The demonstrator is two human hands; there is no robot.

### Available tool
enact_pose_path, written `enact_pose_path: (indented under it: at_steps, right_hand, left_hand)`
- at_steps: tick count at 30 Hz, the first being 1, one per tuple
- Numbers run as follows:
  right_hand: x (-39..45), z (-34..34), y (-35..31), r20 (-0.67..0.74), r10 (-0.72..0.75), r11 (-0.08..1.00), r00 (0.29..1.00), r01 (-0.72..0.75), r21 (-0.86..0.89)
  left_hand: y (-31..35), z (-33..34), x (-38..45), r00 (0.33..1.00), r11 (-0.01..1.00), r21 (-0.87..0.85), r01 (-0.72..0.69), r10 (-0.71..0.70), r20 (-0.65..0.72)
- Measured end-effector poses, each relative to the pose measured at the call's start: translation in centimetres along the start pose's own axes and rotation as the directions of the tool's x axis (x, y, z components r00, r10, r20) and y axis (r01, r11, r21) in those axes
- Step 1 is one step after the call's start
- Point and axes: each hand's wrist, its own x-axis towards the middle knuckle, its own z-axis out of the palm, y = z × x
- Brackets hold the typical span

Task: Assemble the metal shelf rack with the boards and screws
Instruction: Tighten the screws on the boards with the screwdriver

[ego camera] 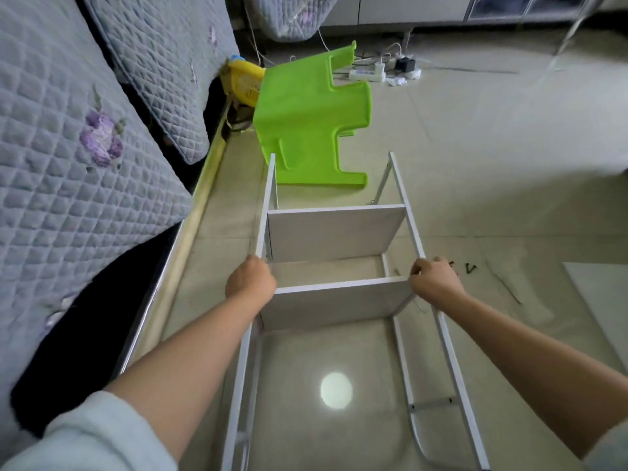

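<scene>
A white metal shelf rack [404, 205] lies on the tiled floor, its two side rails running away from me. Two white boards sit between the rails: a far board [333, 234] and a near board [336, 302]. My left hand [249, 280] grips the left rail beside the near board's left end. Gripping the right rail at that board's right end is my right hand [435, 278]. Several dark screws [467, 268] lie on the floor just right of my right hand.
A green plastic stool [306, 120] lies tipped over beyond the rack. A bed with a grey quilt [68, 158] and its wooden edge runs along the left. Another white board [601, 294] lies at the right. A power strip with cables [370, 74] sits at the back.
</scene>
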Motion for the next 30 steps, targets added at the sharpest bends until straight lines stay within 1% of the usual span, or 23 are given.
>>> enact_pose_path:
  at_steps: [2, 3, 5, 7, 8, 10, 13, 18, 22, 23, 25, 27, 28, 30]
  right_hand:
    - [0.1, 0.5, 0.2, 0.002, -0.001, 0.975, 1.000, 0.000, 0.224]
    - [0.1, 0.8, 0.4, -0.001, -0.015, 0.952, 1.000, 0.015, 0.306]
    - [0.0, 1.2, 0.7, -0.026, -0.028, 0.902, 0.999, 0.036, 0.430]
    - [0.2, 1.4, 1.0, -0.050, 0.028, 0.856, 0.998, 0.002, 0.517]
    - [0.4, 1.3, 1.0, -0.043, 0.073, 0.851, 0.996, -0.040, 0.524]
    - [0.8, 0.8, 0.7, 0.019, 0.148, 0.860, 0.989, -0.138, 0.491]
    - [0.8, 0.3, 0.2, 0.118, 0.184, 0.856, 0.976, -0.218, 0.470]
    - [1.2, 0.9, 0.1, 0.130, 0.231, 0.881, 0.964, -0.264, 0.393]
    - [1.5, 1.4, 0.2, 0.080, 0.175, 0.952, 0.981, -0.189, 0.242]
    - [1.6, 1.6, 0.2, 0.072, 0.168, 0.955, 0.983, -0.180, 0.234]
    - [1.7, 2.0, 0.2, 0.050, 0.160, 0.954, 0.986, -0.167, 0.248]
    - [1.5, 2.4, 0.7, 0.027, 0.119, 0.958, 0.993, -0.122, 0.260]
    - [1.3, 2.3, 0.9, 0.038, 0.076, 0.953, 0.996, -0.084, 0.290]
    - [0.2, 1.3, 1.3, 0.096, -0.058, 0.924, 0.994, 0.017, 0.382]
  left_hand:
    - [-1.2, 0.4, 0.8, 0.998, 0.999, 0.048, -0.024, 0.021, 0.059]
    - [-1.7, 0.6, 1.1, 0.996, 0.997, 0.062, -0.045, 0.040, 0.081]
    - [-2.5, 1.0, 1.5, 0.992, 0.993, 0.076, -0.091, 0.084, 0.099]
    - [-3.0, 1.3, 1.5, 0.988, 0.989, 0.082, -0.120, 0.112, 0.102]
    - [-3.1, 1.5, 1.4, 0.988, 0.987, 0.093, -0.128, 0.118, 0.102]
    - [-3.0, 1.7, 1.2, 0.989, 0.983, 0.140, -0.123, 0.109, 0.098]
    - [-3.0, 1.9, 1.0, 0.994, 0.980, 0.182, -0.075, 0.060, 0.089]
    - [-3.4, 3.0, 1.7, 0.997, 0.999, 0.021, -0.028, 0.026, 0.078]
    - [-3.1, 3.2, 1.5, 0.997, 1.000, -0.030, 0.002, 0.000, 0.073]
    - [-3.1, 3.2, 1.4, 0.998, 0.999, -0.043, 0.005, -0.002, 0.064]
    - [-3.2, 3.3, 1.2, 0.999, 0.996, -0.086, 0.019, -0.016, 0.042]
    - [-3.1, 3.3, 1.0, 0.999, 0.992, -0.120, 0.038, -0.035, 0.028]
    - [-3.1, 3.3, 0.9, 0.999, 0.992, -0.121, 0.041, -0.039, 0.019]
    - [-3.0, 3.3, 1.0, 0.999, 0.992, -0.120, 0.042, -0.042, 0.005]
